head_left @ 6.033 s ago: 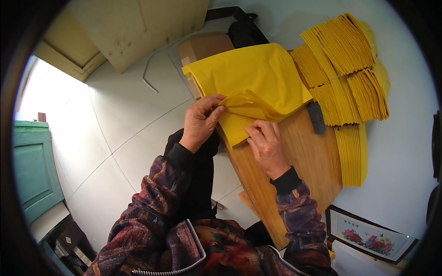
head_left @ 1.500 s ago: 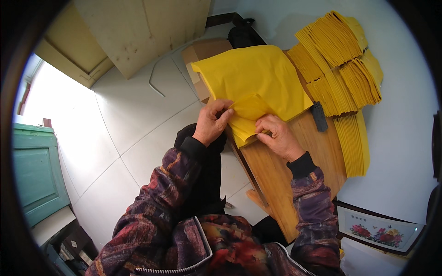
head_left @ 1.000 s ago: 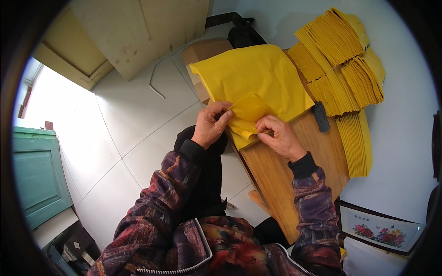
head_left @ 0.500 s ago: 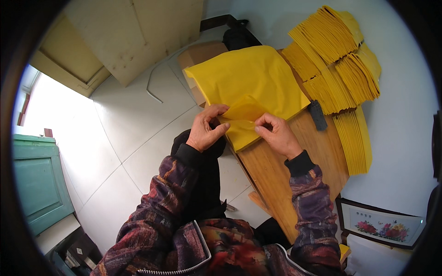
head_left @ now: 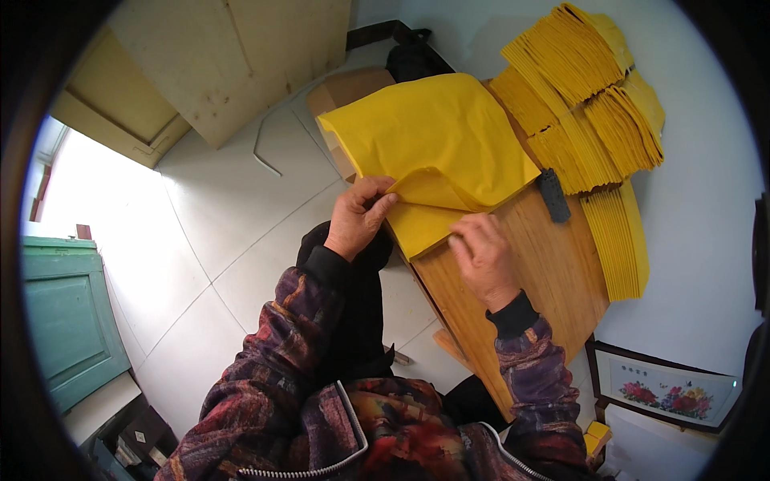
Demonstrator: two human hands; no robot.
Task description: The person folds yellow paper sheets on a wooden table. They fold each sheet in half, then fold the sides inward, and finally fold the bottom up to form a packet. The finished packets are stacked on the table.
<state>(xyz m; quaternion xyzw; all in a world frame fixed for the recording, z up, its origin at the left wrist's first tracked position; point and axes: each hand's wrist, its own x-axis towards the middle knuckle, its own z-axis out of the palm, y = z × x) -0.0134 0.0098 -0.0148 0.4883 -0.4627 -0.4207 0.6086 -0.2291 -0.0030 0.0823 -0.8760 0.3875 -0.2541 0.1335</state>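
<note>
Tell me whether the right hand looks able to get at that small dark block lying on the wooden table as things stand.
Probably yes. The right hand rests on the wooden table at the yellow paper's edge, and the small dark block lies just beyond it with only bare wood between them.

There were two hands, left hand and right hand, one wooden bench, one black remote, one framed flower picture and one green cabinet.
</note>
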